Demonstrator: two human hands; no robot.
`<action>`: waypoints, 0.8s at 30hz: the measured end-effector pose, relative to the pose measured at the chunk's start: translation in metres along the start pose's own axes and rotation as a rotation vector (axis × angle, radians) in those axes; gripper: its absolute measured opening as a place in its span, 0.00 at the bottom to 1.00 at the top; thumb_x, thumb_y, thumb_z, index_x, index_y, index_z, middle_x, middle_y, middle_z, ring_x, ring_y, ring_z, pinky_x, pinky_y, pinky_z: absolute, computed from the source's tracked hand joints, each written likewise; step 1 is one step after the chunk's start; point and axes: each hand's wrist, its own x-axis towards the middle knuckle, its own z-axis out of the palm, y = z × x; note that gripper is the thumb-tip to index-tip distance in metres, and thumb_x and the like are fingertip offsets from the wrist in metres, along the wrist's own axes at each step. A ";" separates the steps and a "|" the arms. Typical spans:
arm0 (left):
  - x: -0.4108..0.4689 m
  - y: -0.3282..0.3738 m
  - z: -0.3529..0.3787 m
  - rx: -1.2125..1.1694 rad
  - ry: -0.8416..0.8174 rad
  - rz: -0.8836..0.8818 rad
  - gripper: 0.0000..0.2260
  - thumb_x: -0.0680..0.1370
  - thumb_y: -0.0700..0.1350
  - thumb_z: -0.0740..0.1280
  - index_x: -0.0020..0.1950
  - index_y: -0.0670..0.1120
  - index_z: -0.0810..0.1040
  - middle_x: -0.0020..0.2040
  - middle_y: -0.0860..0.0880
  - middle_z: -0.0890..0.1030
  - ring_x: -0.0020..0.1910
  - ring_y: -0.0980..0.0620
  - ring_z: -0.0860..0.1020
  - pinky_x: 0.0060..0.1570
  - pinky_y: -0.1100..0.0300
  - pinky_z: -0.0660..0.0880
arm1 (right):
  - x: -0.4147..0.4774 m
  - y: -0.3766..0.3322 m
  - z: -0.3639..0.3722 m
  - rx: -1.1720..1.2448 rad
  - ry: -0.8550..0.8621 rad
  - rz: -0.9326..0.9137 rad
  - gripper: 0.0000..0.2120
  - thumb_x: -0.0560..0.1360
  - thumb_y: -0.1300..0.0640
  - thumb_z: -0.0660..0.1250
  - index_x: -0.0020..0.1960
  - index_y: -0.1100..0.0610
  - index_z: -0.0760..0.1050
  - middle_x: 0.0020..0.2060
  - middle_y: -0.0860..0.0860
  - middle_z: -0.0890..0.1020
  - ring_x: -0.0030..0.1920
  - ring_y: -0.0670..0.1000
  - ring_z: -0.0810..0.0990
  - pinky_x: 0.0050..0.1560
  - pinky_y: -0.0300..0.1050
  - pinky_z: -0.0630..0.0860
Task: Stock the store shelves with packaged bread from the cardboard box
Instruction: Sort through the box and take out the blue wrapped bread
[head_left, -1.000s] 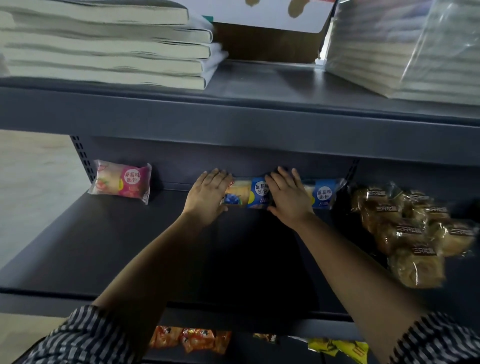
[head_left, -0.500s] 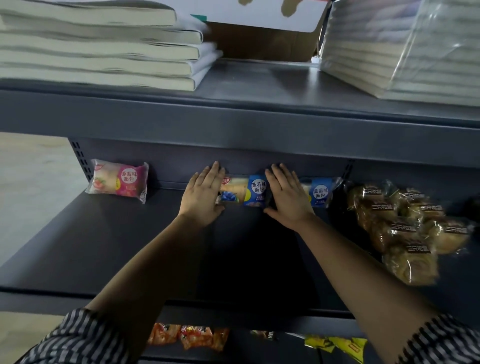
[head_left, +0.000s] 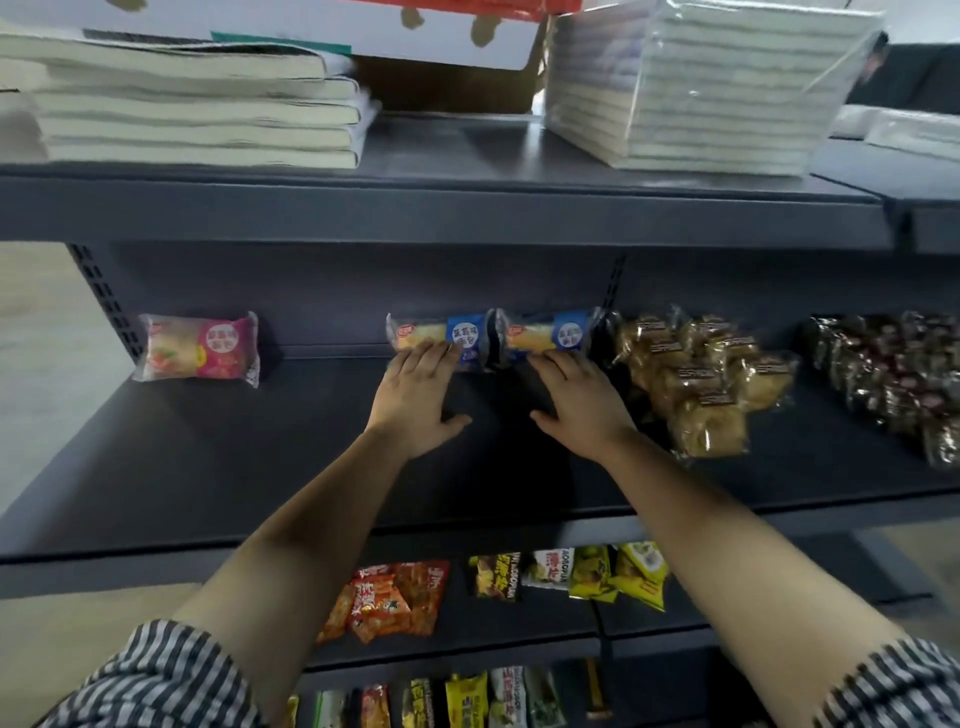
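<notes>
Head cam: hands have slid back, left hand (head_left: 415, 397) & right hand (head_left: 579, 402) flat, fingers straight, tips only brushing left pack (head_left: 441, 336) & right pack (head_left: 553, 335), gripping nothing. Both side by side at shelf (head_left: 249, 457) back; placed imo, box (head_left: 447, 83) next

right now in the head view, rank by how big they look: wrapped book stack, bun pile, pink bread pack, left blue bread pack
1. wrapped book stack
2. bun pile
3. pink bread pack and left blue bread pack look alike; the left hand hides part of the blue one, so unranked
</notes>
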 end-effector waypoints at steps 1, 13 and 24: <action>0.002 0.011 -0.001 -0.005 -0.001 0.017 0.42 0.75 0.63 0.66 0.80 0.46 0.50 0.79 0.47 0.56 0.78 0.46 0.53 0.77 0.52 0.46 | -0.008 0.004 -0.006 -0.014 0.007 0.014 0.35 0.75 0.46 0.68 0.77 0.54 0.59 0.71 0.53 0.66 0.71 0.57 0.65 0.69 0.51 0.65; 0.028 0.215 -0.002 -0.217 0.052 0.456 0.40 0.74 0.63 0.67 0.79 0.48 0.55 0.76 0.47 0.61 0.74 0.44 0.60 0.74 0.51 0.50 | -0.178 0.107 -0.090 -0.123 0.012 0.438 0.31 0.70 0.49 0.73 0.70 0.59 0.70 0.62 0.59 0.75 0.63 0.65 0.71 0.61 0.58 0.71; -0.011 0.415 0.009 -0.357 -0.029 0.861 0.39 0.75 0.63 0.66 0.79 0.48 0.56 0.78 0.50 0.60 0.75 0.49 0.59 0.75 0.53 0.48 | -0.377 0.145 -0.139 -0.160 -0.020 0.897 0.28 0.72 0.49 0.70 0.68 0.58 0.69 0.62 0.56 0.73 0.63 0.59 0.71 0.62 0.54 0.71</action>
